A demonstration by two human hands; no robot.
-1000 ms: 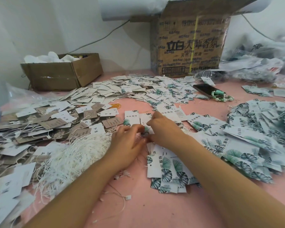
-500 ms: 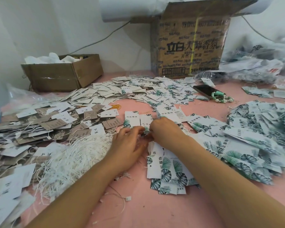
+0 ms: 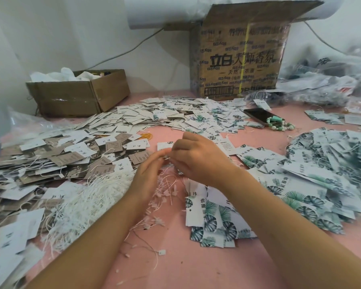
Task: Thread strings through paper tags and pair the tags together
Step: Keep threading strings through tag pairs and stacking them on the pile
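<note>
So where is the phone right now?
Head view, far right: the phone lies in front of the tall printed carton, green beads at its right end.

Bare left hand (image 3: 149, 174) and bare right hand (image 3: 198, 161) on bare forearms.

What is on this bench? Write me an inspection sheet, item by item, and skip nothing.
Surface: pink table, largely covered.
Job's things: leaf-print tags stacked by the right forearm; white strings bundled left; brown and white tags heaped far left.
Clutter: phone and bead bracelet at the back right; string scraps between the forearms.
Grips: left hand and right hand meet at the fingertips; what they pinch is hidden.
Cables: one cable runs along the wall.
Surroundings: large carton and small carton against the wall; plastic bags at right.
</note>
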